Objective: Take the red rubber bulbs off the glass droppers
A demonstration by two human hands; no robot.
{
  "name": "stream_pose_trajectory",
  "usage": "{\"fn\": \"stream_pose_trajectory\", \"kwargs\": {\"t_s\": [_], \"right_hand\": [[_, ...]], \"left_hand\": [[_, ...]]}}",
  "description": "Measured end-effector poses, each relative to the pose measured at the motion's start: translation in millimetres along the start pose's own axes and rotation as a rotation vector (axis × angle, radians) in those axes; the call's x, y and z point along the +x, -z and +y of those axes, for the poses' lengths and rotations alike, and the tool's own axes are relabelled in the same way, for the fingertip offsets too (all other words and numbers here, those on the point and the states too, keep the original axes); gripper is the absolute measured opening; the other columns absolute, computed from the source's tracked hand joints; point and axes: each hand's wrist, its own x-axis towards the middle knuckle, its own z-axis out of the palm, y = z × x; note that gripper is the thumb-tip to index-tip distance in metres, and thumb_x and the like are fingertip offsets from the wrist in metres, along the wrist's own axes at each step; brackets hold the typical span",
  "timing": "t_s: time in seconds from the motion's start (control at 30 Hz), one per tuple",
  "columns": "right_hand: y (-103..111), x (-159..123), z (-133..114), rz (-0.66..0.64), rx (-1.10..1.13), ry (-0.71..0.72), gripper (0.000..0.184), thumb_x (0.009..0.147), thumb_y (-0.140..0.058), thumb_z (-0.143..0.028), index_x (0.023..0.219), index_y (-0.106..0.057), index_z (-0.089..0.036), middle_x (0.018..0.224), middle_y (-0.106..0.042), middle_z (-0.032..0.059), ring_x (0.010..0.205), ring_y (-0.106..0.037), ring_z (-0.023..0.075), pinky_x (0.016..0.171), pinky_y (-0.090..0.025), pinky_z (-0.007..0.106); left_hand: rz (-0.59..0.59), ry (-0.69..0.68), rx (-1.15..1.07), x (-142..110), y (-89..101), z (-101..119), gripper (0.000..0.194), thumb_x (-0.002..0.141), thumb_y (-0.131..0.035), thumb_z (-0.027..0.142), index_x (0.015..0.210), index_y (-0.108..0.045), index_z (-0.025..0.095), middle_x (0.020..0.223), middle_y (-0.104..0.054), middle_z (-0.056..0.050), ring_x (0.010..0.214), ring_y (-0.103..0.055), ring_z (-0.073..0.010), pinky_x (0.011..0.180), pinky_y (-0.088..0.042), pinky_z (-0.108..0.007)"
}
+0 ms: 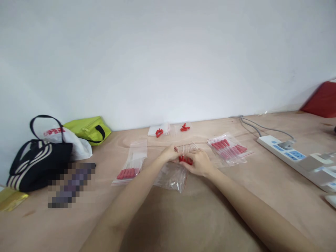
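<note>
Several red-handled tools with thin pale shafts (186, 160) lie side by side between my hands, red ends towards me. My right hand (199, 162) is closed over them, its fingers across the shafts and its thumb by the handles. On the other side my left hand (170, 154) has its fingers curled together close to the row; what they pinch is too small to make out. Just below the hands lies a clear plastic bag (172, 178). Left of it a zip bag (128, 173) holds similar red-handled pieces, and another filled zip bag (228, 148) lies to the right.
Small red pieces (159, 132) and more red pieces (184, 127) lie on bags near the wall. A power strip (288, 154) with plugs and cables is at right. At left are a black bag (39, 164), a lime-green bag (88, 129) and a blurred-out object (73, 183).
</note>
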Motion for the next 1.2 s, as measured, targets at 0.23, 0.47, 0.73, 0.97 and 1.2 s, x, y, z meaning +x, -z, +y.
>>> {"fn": "stream_pose_trajectory", "kwargs": {"t_s": [0.23,0.47,0.73,0.97,1.2], "right_hand": [[5,-2,-6,-0.278,0.235,0.350,0.046,0.057,-0.068,-0.028,0.101,-0.061,-0.020,0.090,-0.052,0.0046,0.085,-0.049,0.0177,0.076,-0.039,0.030],[3,-2,-8,-0.291,0.365,0.257,0.022,0.065,-0.053,-0.010,0.080,-0.066,-0.018,0.084,-0.055,0.0015,0.068,-0.050,0.0090,0.060,-0.038,0.020],[27,0,41,-0.356,0.618,-0.086,0.023,0.071,-0.055,-0.032,0.082,-0.065,-0.015,0.067,-0.060,-0.0003,0.058,-0.049,0.0092,0.054,-0.037,0.021],[24,2,43,-0.173,0.295,-0.115,0.022,0.061,-0.065,-0.033,0.076,-0.062,-0.017,0.071,-0.061,-0.0008,0.066,-0.052,0.0110,0.061,-0.037,0.022],[20,0,27,-0.298,0.227,-0.030,0.025,0.062,-0.054,-0.016,0.084,-0.064,-0.023,0.074,-0.061,-0.0030,0.062,-0.051,0.0094,0.058,-0.035,0.020]], "left_hand": [[0.061,-0.060,0.056,1,-4.8,5,0.034,0.064,-0.068,0.030,0.088,-0.049,0.016,0.070,-0.055,0.003,0.052,-0.050,-0.0061,0.046,-0.039,-0.015],[0.116,-0.070,0.146,-5,-2.9,12,0.032,0.065,-0.065,0.033,0.087,-0.050,0.017,0.073,-0.057,0.002,0.056,-0.051,-0.0079,0.051,-0.039,-0.017],[0.104,-0.078,0.209,1,-6.3,6,0.032,0.068,-0.061,0.035,0.092,-0.052,0.016,0.075,-0.060,0.000,0.049,-0.050,-0.0071,0.047,-0.038,-0.018],[0.102,-0.123,0.298,-9,-8.3,14,0.030,0.065,-0.060,0.042,0.053,-0.056,0.015,0.044,-0.048,0.003,0.044,-0.046,-0.0091,0.045,-0.033,-0.020],[0.169,-0.138,0.353,-15,-6.7,19,0.025,0.067,-0.057,0.031,0.047,-0.056,0.016,0.041,-0.046,0.002,0.047,-0.048,-0.0101,0.048,-0.032,-0.020]]}}
